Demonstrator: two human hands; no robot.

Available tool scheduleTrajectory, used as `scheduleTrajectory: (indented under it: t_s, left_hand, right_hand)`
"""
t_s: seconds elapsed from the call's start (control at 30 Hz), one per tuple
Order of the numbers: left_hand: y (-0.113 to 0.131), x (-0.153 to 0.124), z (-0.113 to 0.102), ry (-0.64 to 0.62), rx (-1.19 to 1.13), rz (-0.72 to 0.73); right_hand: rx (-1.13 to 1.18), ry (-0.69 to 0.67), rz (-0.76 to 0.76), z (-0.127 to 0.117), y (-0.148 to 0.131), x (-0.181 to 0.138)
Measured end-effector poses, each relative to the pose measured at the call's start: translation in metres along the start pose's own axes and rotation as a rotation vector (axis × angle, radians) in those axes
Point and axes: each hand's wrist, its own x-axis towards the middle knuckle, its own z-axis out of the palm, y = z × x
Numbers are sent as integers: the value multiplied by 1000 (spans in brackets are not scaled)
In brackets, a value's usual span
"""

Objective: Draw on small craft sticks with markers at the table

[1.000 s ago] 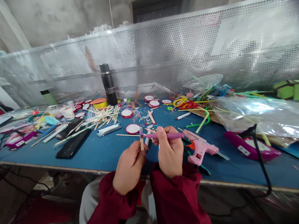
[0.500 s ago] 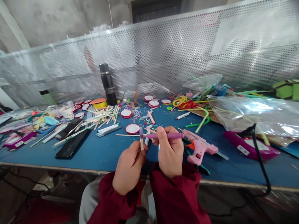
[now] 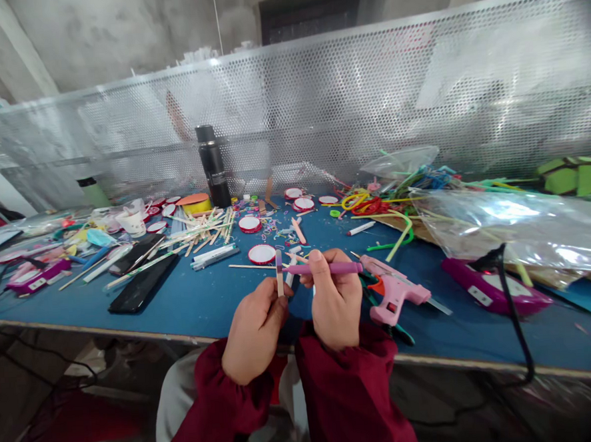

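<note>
My left hand (image 3: 256, 329) pinches a flat wooden craft stick (image 3: 280, 285) and holds it upright above the table's front edge. The upper part of the stick is coloured purple. Gripped in my right hand (image 3: 336, 298) is a purple marker pen (image 3: 346, 268), lying almost level with its tip pointing left at the coloured part of the stick. Whether the tip touches the wood is too small to tell. Just right of my right hand lies a pink glue gun (image 3: 397, 289). Beyond my hands is a red-rimmed white round lid (image 3: 263, 253).
On the blue table (image 3: 199, 287) lie a black phone (image 3: 144, 283), several markers (image 3: 215, 256) and a heap of wooden sticks (image 3: 210, 226). A black bottle (image 3: 213, 166) stands by the perforated metal screen (image 3: 319, 113). Purple power strip (image 3: 497, 289) and clear plastic bag (image 3: 520, 224) lie right.
My right hand and the marker have shifted very slightly to the left. The left hand and the stick stay practically where they were.
</note>
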Motion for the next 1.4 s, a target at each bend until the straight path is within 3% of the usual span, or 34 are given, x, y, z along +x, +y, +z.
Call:
scheduleTrajectory:
  t_s: [1.4]
  left_hand:
    - [-1,-1,-1,-2,-7,0]
  right_hand:
    - [-23,-25,-29,0,-1,-1]
